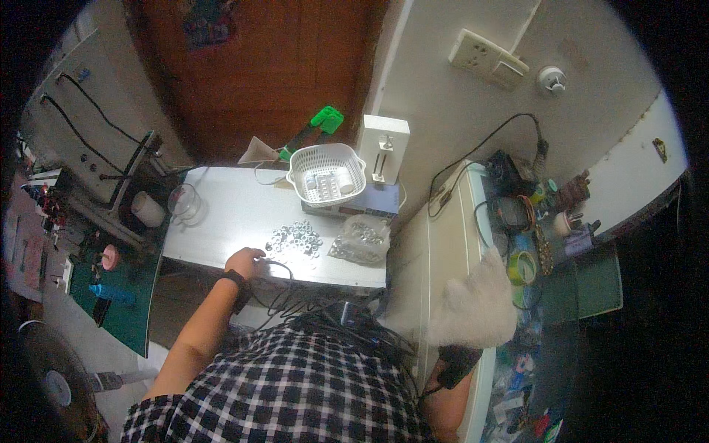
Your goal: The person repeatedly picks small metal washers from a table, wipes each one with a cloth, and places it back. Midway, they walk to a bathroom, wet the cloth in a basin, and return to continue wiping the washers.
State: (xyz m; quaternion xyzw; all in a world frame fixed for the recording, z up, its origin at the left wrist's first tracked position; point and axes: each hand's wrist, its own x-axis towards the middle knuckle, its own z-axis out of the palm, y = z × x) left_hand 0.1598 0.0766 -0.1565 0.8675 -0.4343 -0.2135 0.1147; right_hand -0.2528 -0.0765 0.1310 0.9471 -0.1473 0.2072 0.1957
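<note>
My left hand rests at the front edge of the white table, its fingers loosely stretched out and nothing seen in them. Just to its right lies a heap of small shiny metal rings or nuts. A clear plastic bag with more small metal pieces sits right of the heap. Off to the right, a blurred pale cloth hangs at the end of my right arm, above a cream-coloured surface. That cloth covers my right hand, so its fingers are hidden. Dark cables run between the table edge and my body.
Behind the heap stands a white basket with small items inside, on a box-like device. A clear jug is at the table's left. Farther back are a white slotted box and a green-handled tool. A fan stands lower left.
</note>
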